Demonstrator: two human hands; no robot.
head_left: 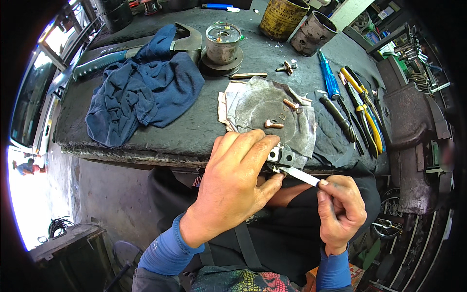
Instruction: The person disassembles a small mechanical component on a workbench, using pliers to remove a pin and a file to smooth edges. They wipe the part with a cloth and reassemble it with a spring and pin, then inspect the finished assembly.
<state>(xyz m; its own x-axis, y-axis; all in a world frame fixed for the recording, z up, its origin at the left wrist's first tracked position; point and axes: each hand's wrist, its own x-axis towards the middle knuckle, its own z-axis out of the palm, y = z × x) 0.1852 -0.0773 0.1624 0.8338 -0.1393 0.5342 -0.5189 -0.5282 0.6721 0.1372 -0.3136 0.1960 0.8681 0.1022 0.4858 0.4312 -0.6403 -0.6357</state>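
One white strip (300,175) between both hands (343,207)

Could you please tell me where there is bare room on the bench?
A bare patch of bench lies between the blue cloth and the grey pad; a smaller one between the loose bolt beyond the pad and the blue screwdriver. It is crowded at the right, among the pliers, and around the left hand and right hand.

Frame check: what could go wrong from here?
1. The metal part under the left hand is at the bench edge; it might drop if the grip slips.
2. The white strip pinched by the right hand passes near the left thumb; a slip could scrape it.
3. A loose bolt near the left fingers might get knocked.
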